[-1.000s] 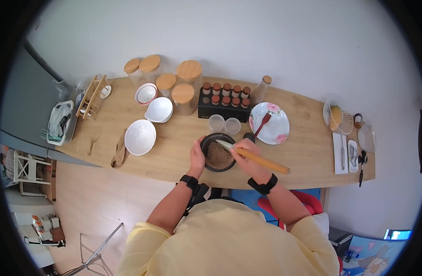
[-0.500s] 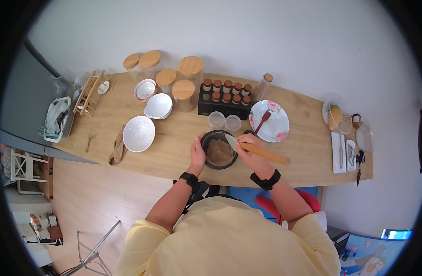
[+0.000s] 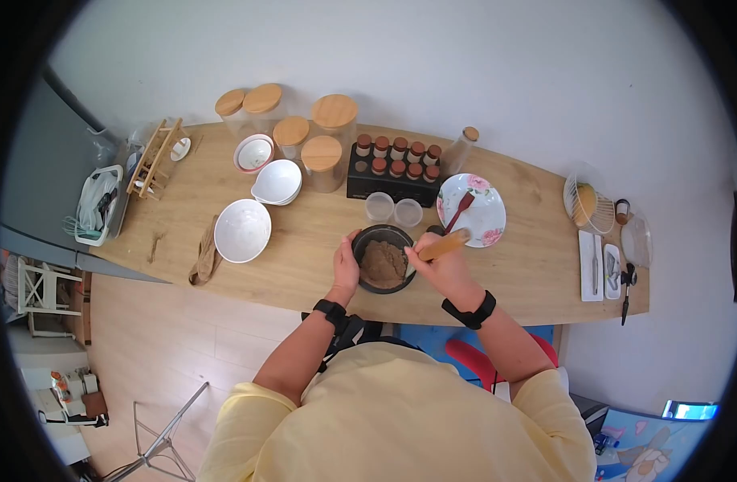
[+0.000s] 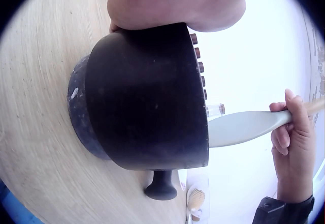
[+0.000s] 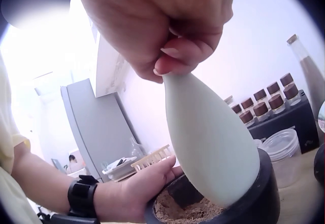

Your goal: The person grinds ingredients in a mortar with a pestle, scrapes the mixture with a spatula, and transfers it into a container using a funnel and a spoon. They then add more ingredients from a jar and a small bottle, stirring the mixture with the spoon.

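Observation:
A black mortar (image 3: pixel 367 280) stands near the table's front edge with brown powder (image 3: pixel 384 263) inside. My left hand (image 3: pixel 346 265) holds its left side, palm against the outer wall. My right hand (image 3: pixel 449 271) grips a spatula by its wooden handle (image 3: pixel 447 244), close to where the pale blade (image 5: pixel 208 137) begins. In the right wrist view the blade dips into the mortar along its inner wall, at the powder's edge. The handle tilts up toward the head camera. A black knob-ended piece (image 4: pixel 161 187) shows beside the mortar in the left wrist view.
Two clear plastic cups (image 3: pixel 408 213) and a black spice rack (image 3: pixel 392 188) stand behind the mortar. At right is a flowered plate (image 3: pixel 487 217) bearing a red brush (image 3: pixel 462 210). White bowls (image 3: pixel 242 231) and wooden-lidded jars (image 3: pixel 322 165) occupy the left.
The spatula's handle has swung from pointing right and toward the body to tilting upward. Its blade has shifted to the mortar's right side. The left hand stays on the mortar.

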`<action>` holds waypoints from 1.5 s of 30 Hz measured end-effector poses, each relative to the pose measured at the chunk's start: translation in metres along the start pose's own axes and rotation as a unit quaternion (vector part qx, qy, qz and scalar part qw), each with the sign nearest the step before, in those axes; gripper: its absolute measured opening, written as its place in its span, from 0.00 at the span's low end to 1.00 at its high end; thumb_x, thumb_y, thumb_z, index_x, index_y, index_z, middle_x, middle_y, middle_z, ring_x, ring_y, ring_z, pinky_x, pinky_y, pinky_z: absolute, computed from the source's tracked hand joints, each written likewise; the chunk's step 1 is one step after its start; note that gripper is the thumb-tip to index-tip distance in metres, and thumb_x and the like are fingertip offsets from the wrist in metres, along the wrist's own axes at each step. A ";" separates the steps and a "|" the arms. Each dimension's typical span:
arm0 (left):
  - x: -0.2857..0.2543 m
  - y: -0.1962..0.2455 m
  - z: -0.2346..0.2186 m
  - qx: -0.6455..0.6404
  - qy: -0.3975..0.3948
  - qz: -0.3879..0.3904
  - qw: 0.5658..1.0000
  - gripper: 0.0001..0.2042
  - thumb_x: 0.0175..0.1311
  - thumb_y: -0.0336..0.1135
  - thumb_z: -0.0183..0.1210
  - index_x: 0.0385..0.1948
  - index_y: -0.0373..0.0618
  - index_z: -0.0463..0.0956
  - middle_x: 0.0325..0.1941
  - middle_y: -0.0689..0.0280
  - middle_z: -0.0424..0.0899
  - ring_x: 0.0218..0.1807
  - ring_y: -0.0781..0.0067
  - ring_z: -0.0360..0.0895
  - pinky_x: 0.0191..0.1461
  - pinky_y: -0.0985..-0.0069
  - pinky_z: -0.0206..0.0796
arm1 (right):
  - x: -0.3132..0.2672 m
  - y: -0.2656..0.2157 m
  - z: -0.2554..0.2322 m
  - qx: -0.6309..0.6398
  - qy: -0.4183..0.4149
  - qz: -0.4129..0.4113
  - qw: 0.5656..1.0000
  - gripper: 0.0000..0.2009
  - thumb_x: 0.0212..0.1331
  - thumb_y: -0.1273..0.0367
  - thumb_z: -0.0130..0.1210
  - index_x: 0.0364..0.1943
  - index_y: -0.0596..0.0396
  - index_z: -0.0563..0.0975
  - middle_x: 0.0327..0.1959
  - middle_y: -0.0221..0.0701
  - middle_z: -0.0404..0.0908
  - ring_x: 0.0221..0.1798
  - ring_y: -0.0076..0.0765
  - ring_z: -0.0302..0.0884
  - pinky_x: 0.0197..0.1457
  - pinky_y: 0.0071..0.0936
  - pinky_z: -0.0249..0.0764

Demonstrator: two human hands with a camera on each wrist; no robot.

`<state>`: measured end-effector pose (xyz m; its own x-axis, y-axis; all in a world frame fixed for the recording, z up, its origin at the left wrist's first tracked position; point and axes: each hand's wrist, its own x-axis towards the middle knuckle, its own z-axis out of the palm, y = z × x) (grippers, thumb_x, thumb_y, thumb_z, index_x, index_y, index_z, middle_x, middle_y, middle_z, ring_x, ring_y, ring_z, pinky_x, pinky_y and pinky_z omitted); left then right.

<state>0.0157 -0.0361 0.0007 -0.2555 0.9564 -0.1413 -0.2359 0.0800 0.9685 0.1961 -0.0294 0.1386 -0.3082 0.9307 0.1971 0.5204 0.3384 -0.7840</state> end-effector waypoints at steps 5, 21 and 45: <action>0.000 0.003 -0.001 0.002 -0.006 -0.003 1.000 0.26 0.72 0.46 0.29 0.49 0.31 0.71 0.47 0.56 0.77 0.52 0.68 0.73 0.59 0.77 0.59 | -0.002 -0.008 0.013 0.001 -0.099 -0.032 0.995 0.11 0.51 0.66 0.60 0.28 0.60 0.74 0.22 0.41 0.74 0.25 0.48 0.72 0.28 0.32 0.68; 0.001 0.003 -0.003 -0.004 -0.026 -0.019 0.999 0.28 0.72 0.49 0.28 0.52 0.32 0.69 0.50 0.56 0.76 0.53 0.67 0.72 0.61 0.76 0.59 | 0.006 -0.005 0.038 0.070 -0.002 -0.041 0.997 0.18 0.45 0.64 0.67 0.16 0.60 0.70 0.12 0.33 0.67 0.15 0.28 0.63 0.21 0.24 0.62; -0.005 0.008 -0.008 -0.001 -0.069 -0.051 0.996 0.30 0.71 0.54 0.24 0.59 0.39 0.63 0.59 0.60 0.70 0.60 0.68 0.66 0.66 0.76 0.53 | -0.001 0.009 0.022 0.195 -0.018 0.205 0.959 0.09 0.48 0.70 0.63 0.23 0.60 0.74 0.17 0.28 0.75 0.19 0.19 0.74 0.22 0.16 0.71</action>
<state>0.0073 -0.0421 0.0075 -0.0998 0.9729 -0.2087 -0.2549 0.1778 0.9505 0.1835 -0.0301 0.1181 -0.1723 0.9665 -0.1902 0.2687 -0.1396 -0.9531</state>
